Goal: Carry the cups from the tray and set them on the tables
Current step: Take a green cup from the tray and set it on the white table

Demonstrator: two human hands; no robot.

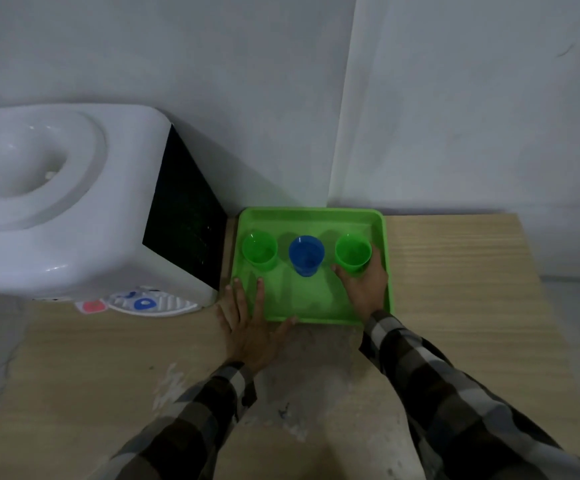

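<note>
A green tray [316,216] sits on a wooden table [454,271] against the wall. Three cups stand upright in a row in it: a green cup [260,250] on the left, a blue cup [306,255] in the middle, and a second green cup [353,252] on the right. My right hand [364,285] reaches into the tray and wraps around the base of the right green cup. My left hand [247,323] lies flat with fingers spread over the tray's front left corner, holding nothing.
A white water dispenser [67,202] with a black side panel stands left of the tray, its drip tray [153,303] at the front. The wall is right behind the tray. Bare table surface lies to the right and in front.
</note>
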